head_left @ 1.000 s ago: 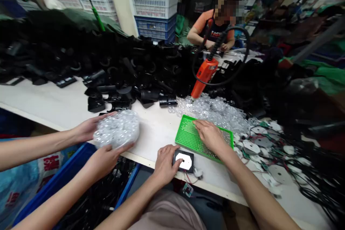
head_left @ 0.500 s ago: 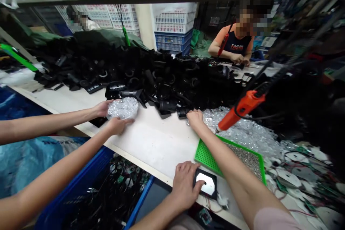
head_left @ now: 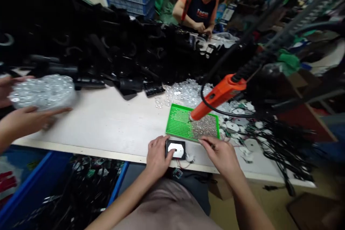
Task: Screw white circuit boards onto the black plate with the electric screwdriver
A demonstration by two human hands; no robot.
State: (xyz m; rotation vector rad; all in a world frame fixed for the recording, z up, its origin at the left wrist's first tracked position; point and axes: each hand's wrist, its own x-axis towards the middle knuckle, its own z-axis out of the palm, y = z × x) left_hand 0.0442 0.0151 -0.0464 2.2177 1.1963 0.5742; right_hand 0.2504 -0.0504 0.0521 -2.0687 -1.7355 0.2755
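My left hand (head_left: 159, 156) grips a small black square housing (head_left: 182, 145) at the table's front edge, its thumb on the silvery plate (head_left: 175, 150) in the middle. Thin wires run from the housing to a small white part (head_left: 190, 158). At the right, my right hand (head_left: 223, 154) is closed in a pinch by the near edge of a green perforated tray (head_left: 178, 134). Whatever lies between those fingertips is too small to make out. Many small screws (head_left: 204, 126) fill the tray's right half. An orange electric screwdriver (head_left: 218, 95) hangs with its tip over the tray.
At the left, a co-worker's hands (head_left: 24, 122) hold a container of clear plastic lenses (head_left: 44, 91). Black housings (head_left: 129, 57) are heaped behind, with loose clear lenses (head_left: 185, 91) nearby. Wired white discs (head_left: 252, 145) lie right. A blue crate (head_left: 122, 176) stands below. Another person (head_left: 201, 7) works opposite.
My right hand has come back from the clear lenses to the tray's near edge. My left hand stays on the housing. The view has swung right, and the co-worker still holds the lens container.
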